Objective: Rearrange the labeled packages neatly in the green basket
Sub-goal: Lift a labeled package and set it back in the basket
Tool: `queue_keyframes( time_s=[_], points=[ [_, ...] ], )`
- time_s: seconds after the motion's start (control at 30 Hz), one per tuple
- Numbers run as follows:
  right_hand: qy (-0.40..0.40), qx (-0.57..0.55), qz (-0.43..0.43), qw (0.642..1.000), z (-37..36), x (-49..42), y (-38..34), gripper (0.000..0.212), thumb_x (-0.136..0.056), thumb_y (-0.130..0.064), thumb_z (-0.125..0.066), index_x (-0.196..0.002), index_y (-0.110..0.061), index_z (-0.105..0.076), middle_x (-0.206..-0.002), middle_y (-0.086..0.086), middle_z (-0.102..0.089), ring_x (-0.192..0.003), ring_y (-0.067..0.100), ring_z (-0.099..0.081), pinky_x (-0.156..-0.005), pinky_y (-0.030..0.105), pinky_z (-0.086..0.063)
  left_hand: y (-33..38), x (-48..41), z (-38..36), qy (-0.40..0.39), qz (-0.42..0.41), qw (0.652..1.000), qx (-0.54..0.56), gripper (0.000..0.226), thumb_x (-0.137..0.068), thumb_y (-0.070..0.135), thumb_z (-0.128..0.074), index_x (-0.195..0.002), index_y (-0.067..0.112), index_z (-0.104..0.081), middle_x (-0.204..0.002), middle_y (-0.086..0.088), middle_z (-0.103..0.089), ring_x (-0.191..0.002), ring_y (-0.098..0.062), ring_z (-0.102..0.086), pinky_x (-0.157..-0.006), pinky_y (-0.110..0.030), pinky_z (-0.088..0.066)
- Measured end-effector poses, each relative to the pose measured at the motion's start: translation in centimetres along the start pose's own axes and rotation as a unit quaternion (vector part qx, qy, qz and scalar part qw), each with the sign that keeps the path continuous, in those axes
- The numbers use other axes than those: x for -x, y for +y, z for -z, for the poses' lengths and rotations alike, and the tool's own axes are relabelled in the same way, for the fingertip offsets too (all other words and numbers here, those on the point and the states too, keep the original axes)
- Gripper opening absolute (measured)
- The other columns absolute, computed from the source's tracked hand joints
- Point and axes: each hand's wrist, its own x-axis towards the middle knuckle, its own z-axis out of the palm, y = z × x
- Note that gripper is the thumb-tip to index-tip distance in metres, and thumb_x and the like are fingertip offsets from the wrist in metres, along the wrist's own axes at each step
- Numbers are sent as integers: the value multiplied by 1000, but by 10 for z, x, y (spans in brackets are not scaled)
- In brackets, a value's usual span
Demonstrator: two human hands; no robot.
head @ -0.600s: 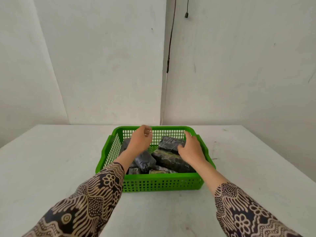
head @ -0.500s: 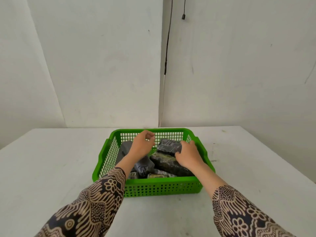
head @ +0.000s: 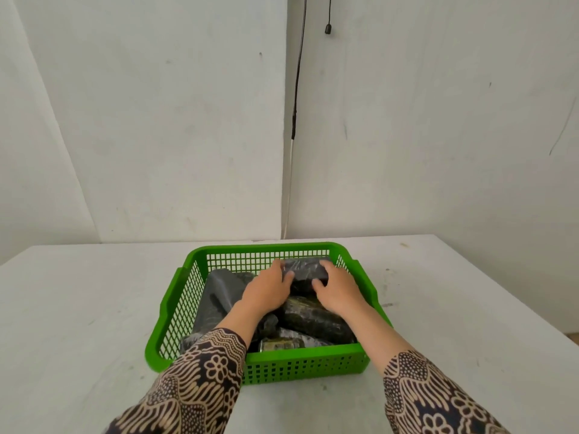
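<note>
A green plastic basket [head: 300, 364] stands on the white table and holds several dark plastic-wrapped packages. One dark package [head: 305, 272] lies at the basket's far right corner. My left hand [head: 269, 291] grips its left end and my right hand [head: 336, 289] grips its right end. A longer dark package [head: 316, 319] lies below them, partly under my right wrist. A grey package [head: 224, 291] fills the left side. Any labels on the packages are hidden.
The white table [head: 94, 308] spreads wide on both sides of the basket. White walls meet in a corner right behind it, with a black cable [head: 296, 89] hanging down the corner.
Both hands have dropped from above the basket and moved to the far right corner, closing on the two ends of the dark package there.
</note>
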Motion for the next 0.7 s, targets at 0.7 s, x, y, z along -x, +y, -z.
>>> queue_keyframes(
  time_s=[0.7],
  points=[
    [187,-186,307,914,9,17,-15,68,-86,-2,-54,-140,-37,-32,-131,-4,-51,-118,-1,-46,-93,8,-38,21,1,25,31,40,814,579,50,-85,27,-65,-126,6,-45,-109,-15,-65,-95,-24,-67,-77,-37,-59]
  ],
)
